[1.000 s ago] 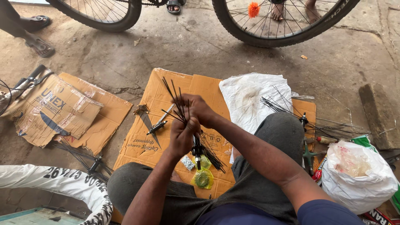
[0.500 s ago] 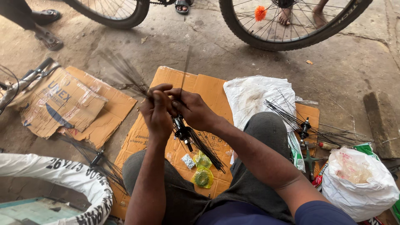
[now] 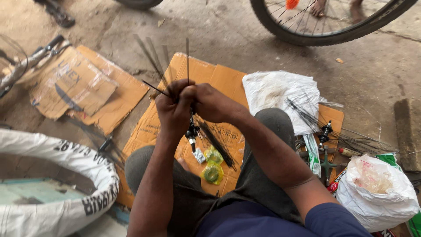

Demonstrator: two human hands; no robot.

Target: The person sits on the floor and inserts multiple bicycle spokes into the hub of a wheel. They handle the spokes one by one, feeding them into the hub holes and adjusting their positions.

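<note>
Rough concrete floor point(image 3: 219, 30), flattened cardboard point(image 3: 228, 79), daylight, bike wheel point(image 3: 324, 30) behind.

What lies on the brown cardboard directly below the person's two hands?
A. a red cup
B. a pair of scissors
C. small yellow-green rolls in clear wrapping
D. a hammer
C: two small yellow-green rolls in clear wrapping lie on the cardboard, just beneath the left hand and right hand, which together grip a bundle of thin dark spokes.
</note>
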